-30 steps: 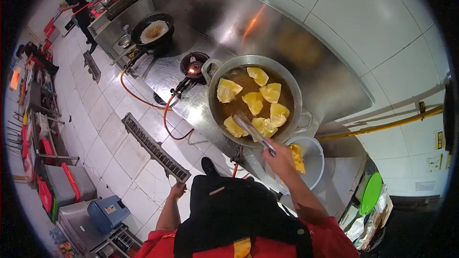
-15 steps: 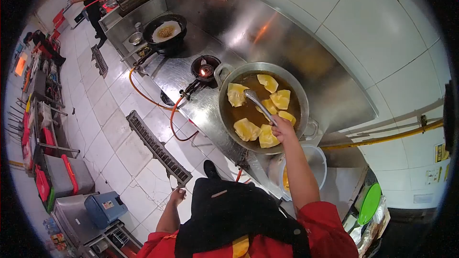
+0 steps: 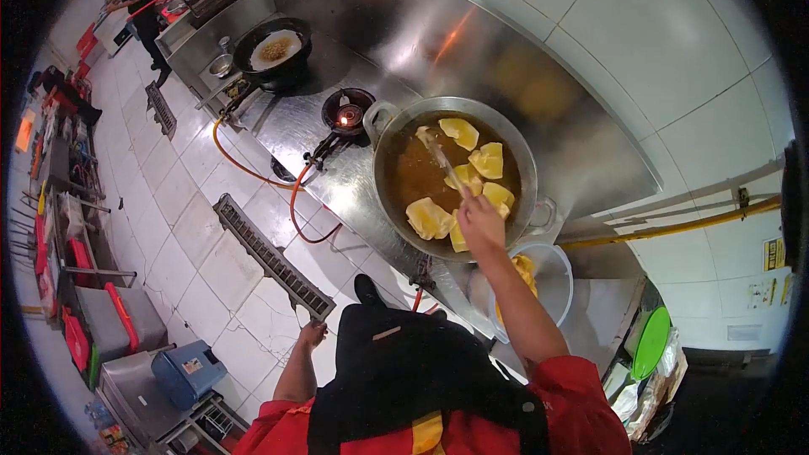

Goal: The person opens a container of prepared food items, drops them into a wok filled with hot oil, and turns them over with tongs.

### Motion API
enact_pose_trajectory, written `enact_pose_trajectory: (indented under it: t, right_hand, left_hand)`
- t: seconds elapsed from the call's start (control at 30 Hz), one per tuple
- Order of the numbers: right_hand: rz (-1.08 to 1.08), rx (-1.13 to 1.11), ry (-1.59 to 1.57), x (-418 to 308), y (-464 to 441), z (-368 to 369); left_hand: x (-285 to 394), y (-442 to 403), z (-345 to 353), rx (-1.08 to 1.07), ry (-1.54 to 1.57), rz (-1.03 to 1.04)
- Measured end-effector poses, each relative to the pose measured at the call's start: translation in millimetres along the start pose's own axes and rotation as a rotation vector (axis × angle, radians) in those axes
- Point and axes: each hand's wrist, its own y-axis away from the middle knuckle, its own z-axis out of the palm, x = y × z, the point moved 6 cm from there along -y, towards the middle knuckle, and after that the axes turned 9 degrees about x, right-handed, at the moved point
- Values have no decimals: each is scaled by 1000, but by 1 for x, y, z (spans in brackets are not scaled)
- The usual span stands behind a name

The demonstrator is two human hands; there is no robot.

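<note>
My right hand (image 3: 480,221) is closed round the handle of a long metal spoon (image 3: 444,164), reaching over a wide two-handled pan (image 3: 529,156). Its head is blurred by motion and dips into the brown oil. Several flat yellow pieces (image 3: 486,161) float there, some overlapping under the spoon and my hand. Near the spoon's tip a pale patch shows; I cannot tell what it is. My left hand (image 3: 313,334) hangs low over the floor, fingers curled, with nothing visible in it.
A clear plastic tub (image 3: 552,286) with yellow food stands beside the pan, under my right forearm. Left of the pan are a lit burner (image 3: 346,114) and a black wok (image 3: 274,52). An orange hose (image 3: 295,206) hangs off the counter. A co-worker (image 3: 139,4) stands far left.
The spoon has swept to the upper left in the pan, and the piece formerly left of it no longer shows there. The lower-left piece has shifted. My left hand stays curled. The view moved slightly.
</note>
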Motion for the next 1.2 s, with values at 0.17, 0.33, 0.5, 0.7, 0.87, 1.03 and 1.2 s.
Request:
enact_pose_trajectory:
  t: [0.17,0.33,0.5,0.7,0.87,1.03,1.2]
  right_hand:
    - [-54,-134,-30,-25,35,3]
    - [282,-267,-320,-12,58,-50]
    - [534,-262,-277,45,83,-74]
    - [578,-208,-369,99,93,-45]
    - [641,-388,-478,115,81,-42]
    - [663,-740,-599,124,25,-26]
    - [792,-1050,-664,134,-5,-21]
  left_hand:
    - [19,-2,2,-50,-39,79]
    - [49,17,-6,9,-35,64]
    - [20,15,1,-20,38,6]
    - [-12,-1,0,-21,-21,-26]
    - [21,13,-3,-20,-54,-14]
    - [17,-6,1,-38,-24,77]
    - [40,5,0,-19,-71,122]
